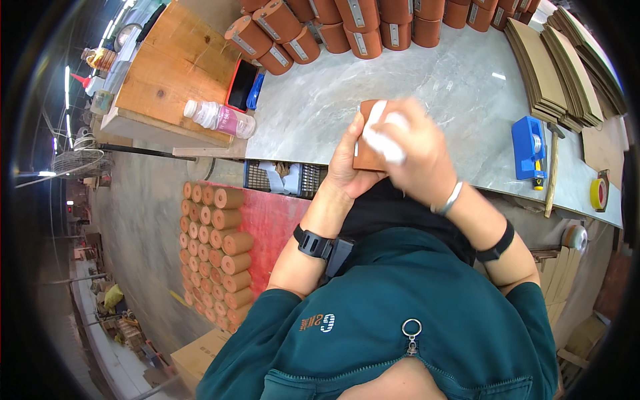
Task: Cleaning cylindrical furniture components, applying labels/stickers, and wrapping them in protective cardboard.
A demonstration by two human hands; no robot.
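My left hand (345,168) grips a reddish-brown cylinder (366,159) at the near edge of the grey table, with the thumb along its left side. A pale strip shows on that side. Closed around a white cloth or wad of tissue (385,147), my right hand (425,155) presses against the face of the cylinder. The right hand is blurred by motion, and it hides much of the cylinder's right side.
Similar brown cylinders with metal strips (363,41) are stacked along the table's far side. Cardboard sheets (537,67), a blue tape dispenser (527,148), a hammer (553,170) and yellow tape (598,193) lie right. A plastic bottle (220,119) lies left; tan rolls (227,240) stand lower left.
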